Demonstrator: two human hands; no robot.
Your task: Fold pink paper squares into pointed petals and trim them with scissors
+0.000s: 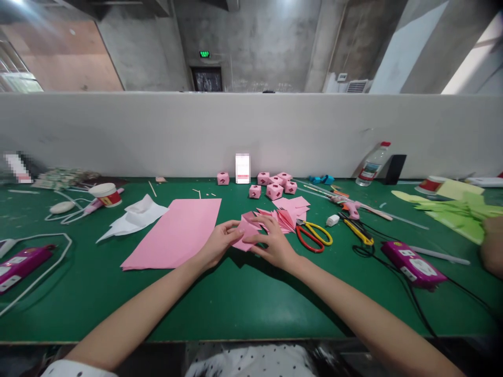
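Between my two hands, a little above the table, is a folded piece of pink paper (pixel 246 235). My left hand (pixel 220 240) pinches its left side with thumb and fingertips. On the other side, my right hand (pixel 277 245) grips the paper with its thumb below and fingers over it. Just behind my right hand lie loose folded pink pieces (pixel 285 219) and flat pink squares (pixel 299 204). Farther back sits a group of small pink paper cubes (pixel 274 190) with dark openings. A stack of large pink sheets (pixel 176 230) lies left of my left hand.
Scissors (pixel 314 235) with red and yellow handles lie right of my hands, near a pink glue gun (pixel 351 209). A lit phone (pixel 242 168) leans on the grey partition (pixel 165 136). At the right edge, another person's hand (pixel 492 243) is near green paper (pixel 458 220).
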